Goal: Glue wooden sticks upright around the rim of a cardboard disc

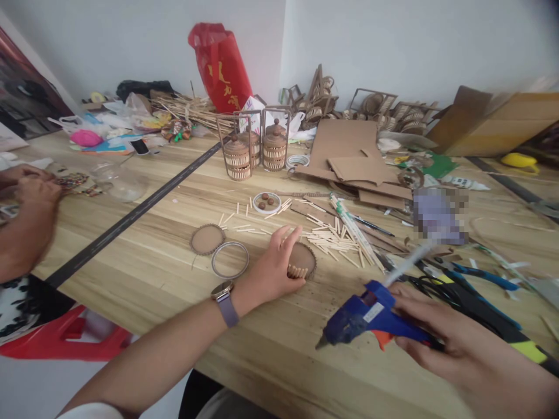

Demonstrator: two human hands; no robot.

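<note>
My right hand [454, 343] is wrapped round the handle of a blue glue gun [358, 317] with an orange trigger. Its nozzle points down to the left above the table, and a clear glue stick [410, 263] juts from its back. My left hand [273, 265], wearing a watch, grips a round cardboard disc [304, 256] between thumb and fingers. A short row of small wooden sticks [297, 272] stands along the disc's near edge. To the left lie a pale ring [230, 260] and another cardboard disc [208, 239] with a dark braided rim. Loose cut sticks [334, 237] are scattered beyond my left hand.
A white ring dish [266, 202] holds several brown beads. Finished lantern-like baskets [238, 157] stand farther back, beside flat cardboard [345, 142]. Blue-handled pliers [484, 276] and a black cable lie at right. Another person's hands [35, 189] are at the left edge.
</note>
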